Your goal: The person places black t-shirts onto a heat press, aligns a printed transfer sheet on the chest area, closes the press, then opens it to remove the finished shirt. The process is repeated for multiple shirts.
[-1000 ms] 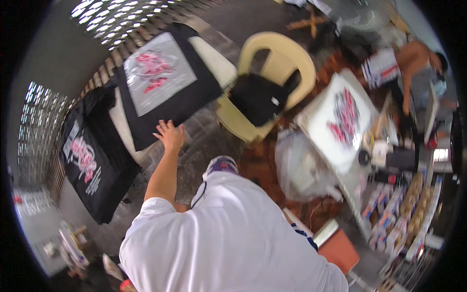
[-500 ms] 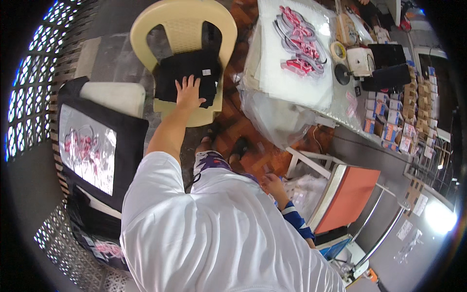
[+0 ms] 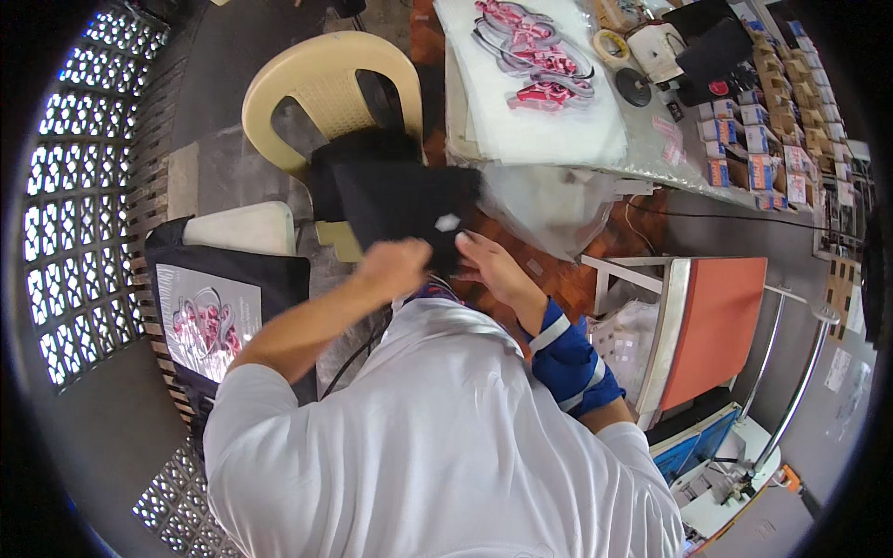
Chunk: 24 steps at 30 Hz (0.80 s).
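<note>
A folded black garment point(image 3: 400, 200) with a small white label is held up in front of me, smeared by motion. My left hand point(image 3: 397, 267) is closed on its near edge, with the fingers curled. On the same edge, a little to the right, my right hand point(image 3: 493, 267) pinches near the label. Behind it, a stack of black folded garments point(image 3: 367, 144) lies on the seat of a cream plastic chair point(image 3: 270, 84); the held garment hides part of the stack.
At left, black cloth point(image 3: 288, 279) covers a board, with a pink-printed clear film point(image 3: 209, 316) on it. Printed sheets point(image 3: 558, 135) lie on the table at upper right, near a tape roll point(image 3: 610, 46) and small boxes point(image 3: 758, 167). A press with an orange pad point(image 3: 714, 330) stands right.
My left hand has gone from resting on the stack to holding a garment lifted toward me. The right hand has come up from beside my body to grip it too. The view has shifted.
</note>
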Each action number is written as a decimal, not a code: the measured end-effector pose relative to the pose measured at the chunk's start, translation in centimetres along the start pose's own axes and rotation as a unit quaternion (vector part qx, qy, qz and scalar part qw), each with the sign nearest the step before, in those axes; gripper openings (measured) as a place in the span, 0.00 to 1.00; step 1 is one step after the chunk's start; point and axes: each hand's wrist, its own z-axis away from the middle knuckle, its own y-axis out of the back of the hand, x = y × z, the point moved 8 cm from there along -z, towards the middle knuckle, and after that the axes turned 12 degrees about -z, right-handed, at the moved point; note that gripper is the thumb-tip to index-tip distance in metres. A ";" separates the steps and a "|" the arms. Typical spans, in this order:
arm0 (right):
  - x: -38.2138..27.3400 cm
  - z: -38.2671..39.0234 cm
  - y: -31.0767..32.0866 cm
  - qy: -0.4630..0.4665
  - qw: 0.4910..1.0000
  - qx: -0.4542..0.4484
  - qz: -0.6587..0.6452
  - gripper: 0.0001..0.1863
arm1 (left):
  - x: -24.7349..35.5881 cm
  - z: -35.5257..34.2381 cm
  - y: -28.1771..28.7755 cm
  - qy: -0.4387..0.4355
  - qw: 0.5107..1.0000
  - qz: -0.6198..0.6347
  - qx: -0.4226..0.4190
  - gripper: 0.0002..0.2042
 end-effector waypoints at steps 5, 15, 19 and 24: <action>-8.5 9.7 1.5 0.253 0.865 0.006 0.433 0.13 | 13.7 1.7 4.1 -0.199 0.956 0.103 0.188 0.13; -5.9 29.0 10.8 0.239 0.923 0.136 0.269 0.23 | 25.9 1.1 3.4 -0.392 0.909 0.059 0.128 0.09; 1.9 34.6 15.8 0.267 0.922 0.272 0.062 0.22 | 28.2 -0.5 -0.6 -0.379 0.916 0.091 0.101 0.09; 9.1 41.1 19.7 0.247 0.864 0.439 0.009 0.12 | 31.1 -0.5 -6.4 -0.442 0.879 0.131 -0.119 0.09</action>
